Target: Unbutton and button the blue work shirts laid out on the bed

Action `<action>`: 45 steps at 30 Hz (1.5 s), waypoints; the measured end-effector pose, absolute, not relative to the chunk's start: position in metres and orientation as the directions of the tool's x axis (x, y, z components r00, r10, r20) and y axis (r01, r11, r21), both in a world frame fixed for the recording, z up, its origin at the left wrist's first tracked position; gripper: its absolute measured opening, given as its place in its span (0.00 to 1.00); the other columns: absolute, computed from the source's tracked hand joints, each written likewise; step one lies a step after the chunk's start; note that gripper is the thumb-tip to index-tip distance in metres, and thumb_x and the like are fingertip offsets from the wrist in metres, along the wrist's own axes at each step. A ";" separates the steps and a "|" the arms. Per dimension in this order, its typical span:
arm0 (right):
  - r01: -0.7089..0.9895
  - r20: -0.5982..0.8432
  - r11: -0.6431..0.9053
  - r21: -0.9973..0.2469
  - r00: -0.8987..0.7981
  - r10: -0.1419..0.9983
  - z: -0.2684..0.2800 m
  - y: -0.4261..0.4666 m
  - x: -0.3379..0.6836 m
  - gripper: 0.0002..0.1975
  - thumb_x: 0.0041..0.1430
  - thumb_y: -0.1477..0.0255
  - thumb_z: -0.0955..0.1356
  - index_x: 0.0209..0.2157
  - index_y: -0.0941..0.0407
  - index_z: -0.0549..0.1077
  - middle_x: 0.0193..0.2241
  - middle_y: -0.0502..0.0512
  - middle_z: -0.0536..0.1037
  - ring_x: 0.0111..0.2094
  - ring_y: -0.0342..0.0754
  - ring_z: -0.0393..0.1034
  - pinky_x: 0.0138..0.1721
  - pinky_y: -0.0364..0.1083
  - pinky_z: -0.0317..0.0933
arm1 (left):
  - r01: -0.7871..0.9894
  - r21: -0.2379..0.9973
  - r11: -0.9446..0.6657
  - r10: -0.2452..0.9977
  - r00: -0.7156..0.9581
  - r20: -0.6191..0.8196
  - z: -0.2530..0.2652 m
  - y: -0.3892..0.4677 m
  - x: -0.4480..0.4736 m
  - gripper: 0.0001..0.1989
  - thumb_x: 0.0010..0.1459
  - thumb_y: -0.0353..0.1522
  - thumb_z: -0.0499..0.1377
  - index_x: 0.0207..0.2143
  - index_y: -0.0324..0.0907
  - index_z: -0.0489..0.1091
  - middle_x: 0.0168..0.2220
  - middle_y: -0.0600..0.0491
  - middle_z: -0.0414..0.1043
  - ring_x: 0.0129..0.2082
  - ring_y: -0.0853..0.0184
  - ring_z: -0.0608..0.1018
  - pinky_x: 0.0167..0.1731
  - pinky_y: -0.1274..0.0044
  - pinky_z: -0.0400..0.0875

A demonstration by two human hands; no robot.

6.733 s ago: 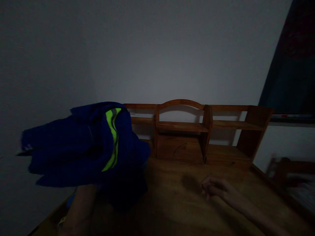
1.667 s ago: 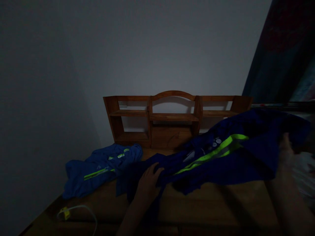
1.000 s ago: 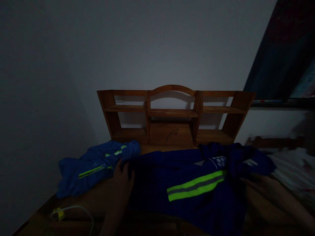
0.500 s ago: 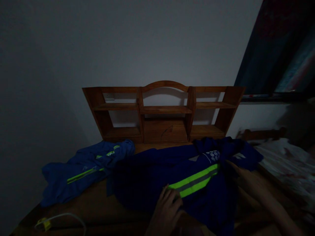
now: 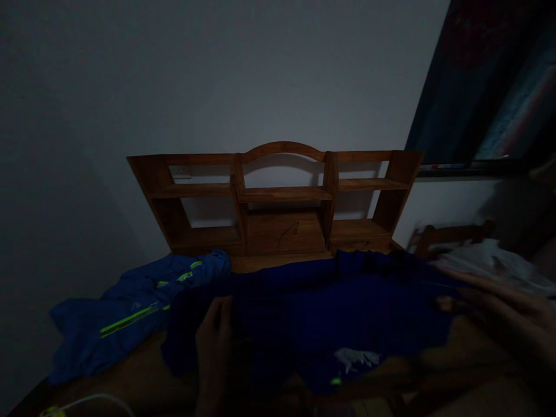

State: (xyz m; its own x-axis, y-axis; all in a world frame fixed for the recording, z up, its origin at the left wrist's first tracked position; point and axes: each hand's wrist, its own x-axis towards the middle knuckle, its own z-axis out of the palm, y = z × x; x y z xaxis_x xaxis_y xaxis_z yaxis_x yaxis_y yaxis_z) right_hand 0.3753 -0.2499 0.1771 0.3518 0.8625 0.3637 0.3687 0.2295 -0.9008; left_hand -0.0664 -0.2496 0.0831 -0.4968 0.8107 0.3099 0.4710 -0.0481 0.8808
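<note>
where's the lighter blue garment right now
In the head view, the lighter blue garment lies at left on the desk, beside the dark blue garment, near the wooden shelf.

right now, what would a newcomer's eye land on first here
First, probably, the dark blue garment spread over the wooden desk, with the left hand and blurred right hand close by. Then the lighter blue garment at left, with its bright yellow-green stripe. Behind both stands the arched wooden shelf unit.
</note>
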 end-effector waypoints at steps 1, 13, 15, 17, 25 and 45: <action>0.456 0.351 0.208 -0.865 0.256 0.901 0.177 -0.251 0.371 0.21 0.42 0.56 0.70 0.40 0.46 0.76 0.45 0.56 0.74 0.48 0.62 0.66 0.52 0.59 0.60 | 0.512 0.859 -0.027 0.812 -0.490 0.318 0.084 -0.245 -0.071 0.16 0.58 0.44 0.49 0.30 0.41 0.67 0.25 0.58 0.66 0.27 0.70 0.70 0.28 0.81 0.62; 0.576 0.407 0.338 -0.745 -0.009 0.913 0.147 -0.212 0.344 0.28 0.50 0.60 0.69 0.54 0.47 0.63 0.48 0.54 0.71 0.42 0.52 0.71 0.42 0.50 0.68 | 0.397 0.917 0.036 0.862 -0.476 0.172 0.108 -0.303 -0.029 0.23 0.53 0.50 0.50 0.42 0.44 0.66 0.27 0.55 0.70 0.24 0.67 0.73 0.25 0.77 0.67; 0.558 0.439 0.398 -0.728 -0.066 0.896 0.157 -0.206 0.331 0.26 0.52 0.61 0.68 0.53 0.48 0.64 0.48 0.53 0.71 0.44 0.51 0.70 0.45 0.51 0.66 | 0.333 0.940 0.066 0.937 -0.344 0.056 0.098 -0.300 -0.005 0.27 0.52 0.52 0.49 0.47 0.43 0.63 0.27 0.54 0.70 0.21 0.68 0.73 0.21 0.78 0.66; 0.550 0.472 0.463 -0.695 -0.136 0.871 0.161 -0.194 0.317 0.24 0.55 0.62 0.66 0.54 0.48 0.63 0.49 0.53 0.70 0.47 0.51 0.67 0.50 0.52 0.61 | 0.432 0.897 0.094 0.955 -0.294 0.042 0.084 -0.290 0.014 0.34 0.50 0.52 0.52 0.53 0.43 0.56 0.35 0.49 0.72 0.28 0.65 0.76 0.27 0.76 0.69; 0.573 0.088 0.429 -0.698 -0.526 0.846 0.087 -0.138 0.291 0.31 0.52 0.63 0.66 0.58 0.51 0.58 0.57 0.55 0.59 0.57 0.54 0.53 0.58 0.54 0.47 | 0.744 0.649 0.161 0.975 -0.222 0.013 0.040 -0.260 0.034 0.26 0.54 0.45 0.50 0.53 0.44 0.58 0.44 0.43 0.72 0.41 0.57 0.75 0.38 0.71 0.66; 0.799 0.146 0.218 -0.560 -0.164 0.976 0.021 -0.125 0.306 0.04 0.49 0.73 0.64 0.28 0.57 0.62 0.22 0.49 0.67 0.25 0.42 0.62 0.26 0.39 0.52 | 0.242 0.965 0.102 0.982 -0.179 -0.059 -0.003 -0.266 -0.025 0.18 0.52 0.34 0.51 0.44 0.40 0.70 0.51 0.47 0.69 0.52 0.60 0.70 0.51 0.68 0.64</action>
State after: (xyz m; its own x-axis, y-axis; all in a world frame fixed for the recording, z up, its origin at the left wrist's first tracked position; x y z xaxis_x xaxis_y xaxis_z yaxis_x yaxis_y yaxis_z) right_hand 0.3057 -0.1251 0.0208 -0.1636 0.9756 0.1462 0.7991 0.2180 -0.5602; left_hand -0.0248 -0.2660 -0.0029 -0.1792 0.9821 -0.0586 0.2422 0.1018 0.9649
